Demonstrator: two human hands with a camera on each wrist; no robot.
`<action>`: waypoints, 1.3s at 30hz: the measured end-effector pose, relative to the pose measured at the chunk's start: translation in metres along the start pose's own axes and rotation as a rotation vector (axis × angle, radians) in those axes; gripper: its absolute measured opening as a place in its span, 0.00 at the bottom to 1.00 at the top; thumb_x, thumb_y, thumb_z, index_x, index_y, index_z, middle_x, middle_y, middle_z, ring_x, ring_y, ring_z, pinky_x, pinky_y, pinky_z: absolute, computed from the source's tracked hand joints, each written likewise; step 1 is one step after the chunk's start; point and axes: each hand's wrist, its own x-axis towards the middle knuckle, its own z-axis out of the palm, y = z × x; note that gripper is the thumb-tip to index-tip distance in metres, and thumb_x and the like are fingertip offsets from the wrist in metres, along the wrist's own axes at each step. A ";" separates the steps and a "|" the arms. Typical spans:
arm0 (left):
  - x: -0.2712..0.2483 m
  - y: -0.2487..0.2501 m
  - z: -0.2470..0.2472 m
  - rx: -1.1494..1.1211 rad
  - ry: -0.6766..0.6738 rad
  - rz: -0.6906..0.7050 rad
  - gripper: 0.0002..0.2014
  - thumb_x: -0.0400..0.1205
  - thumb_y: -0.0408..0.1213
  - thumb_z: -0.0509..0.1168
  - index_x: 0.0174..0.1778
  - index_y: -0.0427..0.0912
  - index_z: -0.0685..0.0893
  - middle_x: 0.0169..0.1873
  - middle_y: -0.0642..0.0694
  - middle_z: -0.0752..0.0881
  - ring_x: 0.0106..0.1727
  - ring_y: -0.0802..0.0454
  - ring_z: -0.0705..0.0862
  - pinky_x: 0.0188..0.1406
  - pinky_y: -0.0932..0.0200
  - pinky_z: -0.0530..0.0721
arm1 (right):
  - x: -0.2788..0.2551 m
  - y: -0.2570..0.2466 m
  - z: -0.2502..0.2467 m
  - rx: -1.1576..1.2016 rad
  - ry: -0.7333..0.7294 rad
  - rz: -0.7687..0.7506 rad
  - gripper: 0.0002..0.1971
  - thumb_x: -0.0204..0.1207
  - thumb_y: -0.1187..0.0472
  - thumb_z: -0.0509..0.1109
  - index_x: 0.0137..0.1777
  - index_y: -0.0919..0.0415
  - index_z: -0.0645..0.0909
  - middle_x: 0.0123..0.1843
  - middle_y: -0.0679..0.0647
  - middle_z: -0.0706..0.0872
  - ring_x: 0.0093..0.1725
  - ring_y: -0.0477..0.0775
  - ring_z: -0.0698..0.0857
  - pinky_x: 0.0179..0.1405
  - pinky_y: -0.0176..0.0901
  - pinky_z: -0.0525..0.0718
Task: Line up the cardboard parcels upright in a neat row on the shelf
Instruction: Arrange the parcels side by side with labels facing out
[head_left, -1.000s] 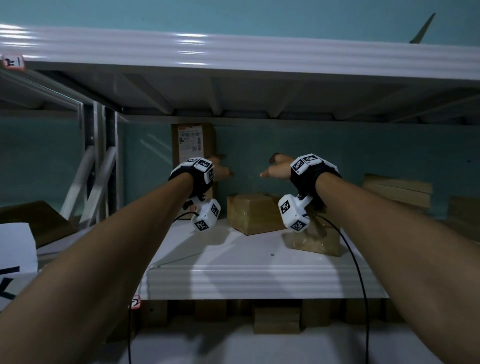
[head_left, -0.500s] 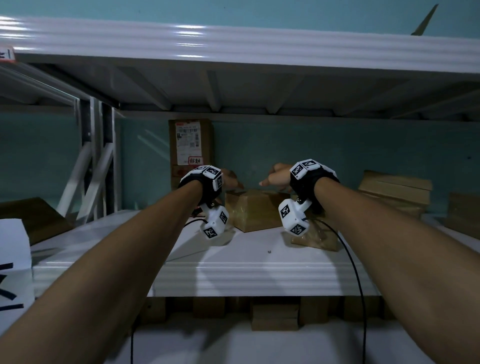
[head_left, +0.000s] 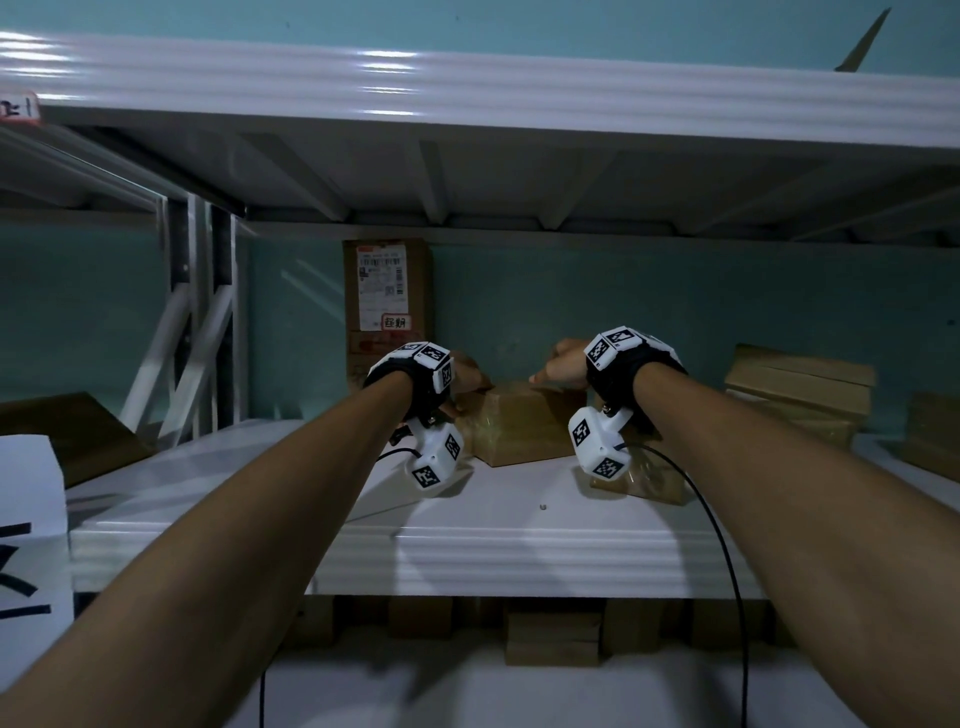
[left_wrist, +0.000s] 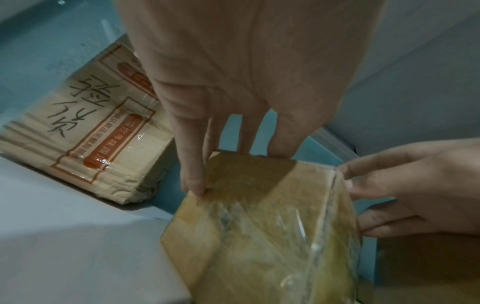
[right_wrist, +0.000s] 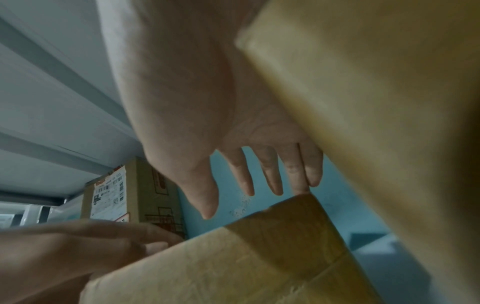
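Note:
A taped brown parcel (head_left: 524, 431) lies flat mid-shelf, seen close in the left wrist view (left_wrist: 259, 236) and the right wrist view (right_wrist: 233, 267). My left hand (head_left: 467, 376) reaches over its far left corner; the thumb (left_wrist: 193, 181) lies on the top edge and the straight fingers drop behind the far edge. My right hand (head_left: 561, 364) hovers at the parcel's right side with fingers (right_wrist: 241, 181) spread and straight; the left wrist view shows its fingertips (left_wrist: 369, 185) touching the right edge. A tall labelled parcel (head_left: 387, 296) stands upright against the back wall.
A second small parcel (head_left: 649, 480) lies under my right wrist and fills the right wrist view (right_wrist: 376, 102). Flat parcels are stacked at the right (head_left: 800, 395), with another at the far right (head_left: 935, 436). The upper shelf (head_left: 467, 83) hangs low overhead. More boxes sit on the shelf below (head_left: 550, 639).
Both hands have come down from in front of the tall parcel onto the flat taped parcel. The parcels themselves have not moved.

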 end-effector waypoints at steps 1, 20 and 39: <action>0.000 0.000 0.000 -0.001 -0.003 0.006 0.15 0.86 0.36 0.60 0.68 0.37 0.78 0.61 0.38 0.80 0.57 0.39 0.83 0.55 0.52 0.84 | -0.004 0.000 0.000 -0.012 0.004 -0.002 0.16 0.66 0.39 0.70 0.43 0.50 0.77 0.58 0.59 0.78 0.56 0.61 0.79 0.64 0.55 0.80; -0.015 0.015 -0.029 -0.063 0.138 -0.012 0.11 0.79 0.42 0.68 0.53 0.41 0.81 0.40 0.42 0.85 0.40 0.47 0.87 0.45 0.47 0.90 | -0.052 -0.016 -0.023 0.155 -0.069 -0.190 0.48 0.56 0.26 0.75 0.76 0.48 0.71 0.79 0.54 0.69 0.75 0.61 0.70 0.69 0.55 0.74; -0.051 0.035 -0.048 -0.263 0.163 0.029 0.20 0.81 0.57 0.61 0.46 0.41 0.79 0.44 0.42 0.85 0.36 0.50 0.82 0.28 0.61 0.76 | -0.056 -0.019 -0.039 0.638 0.092 -0.083 0.35 0.80 0.33 0.54 0.73 0.63 0.73 0.69 0.63 0.80 0.66 0.64 0.81 0.59 0.53 0.79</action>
